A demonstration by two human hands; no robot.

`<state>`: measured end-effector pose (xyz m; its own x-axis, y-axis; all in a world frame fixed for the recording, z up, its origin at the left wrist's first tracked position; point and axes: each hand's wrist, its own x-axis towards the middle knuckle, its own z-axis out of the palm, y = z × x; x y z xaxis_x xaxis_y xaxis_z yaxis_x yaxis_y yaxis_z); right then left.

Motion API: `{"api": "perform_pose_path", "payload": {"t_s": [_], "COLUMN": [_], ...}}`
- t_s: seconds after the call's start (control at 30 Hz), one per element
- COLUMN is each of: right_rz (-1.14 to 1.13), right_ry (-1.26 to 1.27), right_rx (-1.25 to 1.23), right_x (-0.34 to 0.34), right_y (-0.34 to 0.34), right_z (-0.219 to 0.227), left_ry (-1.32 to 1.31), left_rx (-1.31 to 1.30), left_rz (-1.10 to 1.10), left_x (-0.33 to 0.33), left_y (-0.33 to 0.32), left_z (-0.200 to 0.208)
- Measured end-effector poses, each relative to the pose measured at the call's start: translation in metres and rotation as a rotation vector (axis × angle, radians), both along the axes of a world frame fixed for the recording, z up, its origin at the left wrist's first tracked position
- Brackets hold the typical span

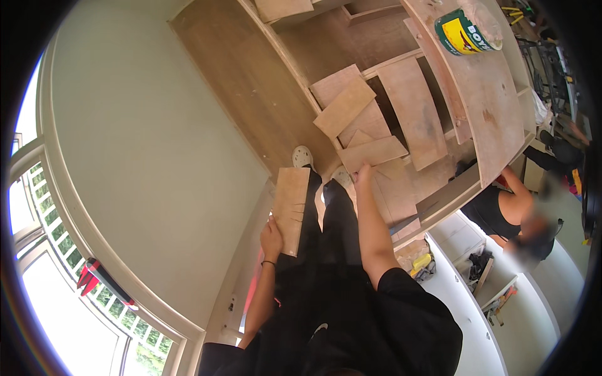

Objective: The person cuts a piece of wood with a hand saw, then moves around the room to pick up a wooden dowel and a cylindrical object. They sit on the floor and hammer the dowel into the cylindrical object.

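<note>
Left hand (pixel 271 239) clasped near the body, right arm (pixel 374 229) stretched farther forward, right hand (pixel 362 176) pinching

Daylight enters at left through the window (pixel 72 307), overexposed to near white. Wall (pixel 138 125) evenly and softly lit. Deep shadow in gaps beside the boards (pixel 411 109). Shirt (pixel 351 338) dark, little detail. Strong fisheye curvature; black rim; faint coloured flare lower left. Localised blur over another person (pixel 536 235).
</note>
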<state>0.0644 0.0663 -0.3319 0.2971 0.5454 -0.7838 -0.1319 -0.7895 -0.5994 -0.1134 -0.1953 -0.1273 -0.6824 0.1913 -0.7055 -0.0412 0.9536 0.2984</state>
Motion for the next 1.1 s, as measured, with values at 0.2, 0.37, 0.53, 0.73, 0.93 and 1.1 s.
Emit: {"api": "perform_pose_path", "payload": {"t_s": [0.2,0.37,0.53,0.73,0.93,1.1], "right_rz": [0.436,0.894,1.34,1.632,0.914,0.855], "right_ry": [-0.559,-0.234,-0.392,-0.381,-0.068,-0.077], "right_rx": [0.417,0.523,0.9,0.929,1.523,1.732], "right_x": [0.012,0.04,0.052,0.017,0.005,-0.011], "right_y": [0.004,-0.02,-0.029,-0.019,0.009,0.002], "right_z": [0.074,0.232,0.338,0.388,0.503,0.475], "left_ry": [0.098,0.283,0.611,0.781,0.914,0.957], "left_rx": [-0.027,0.0,0.042,0.067,0.06,0.111], "left_rz": [-0.116,-0.223,-0.342,-0.289,-0.256,-0.189], "left_x": [-0.001,-0.024,-0.051,-0.085,-0.115,-0.12], "left_y": [0.026,0.061,0.11,0.135,0.132,0.134], "left_z": [0.003,0.033,0.078,0.136,0.179,0.201]}}
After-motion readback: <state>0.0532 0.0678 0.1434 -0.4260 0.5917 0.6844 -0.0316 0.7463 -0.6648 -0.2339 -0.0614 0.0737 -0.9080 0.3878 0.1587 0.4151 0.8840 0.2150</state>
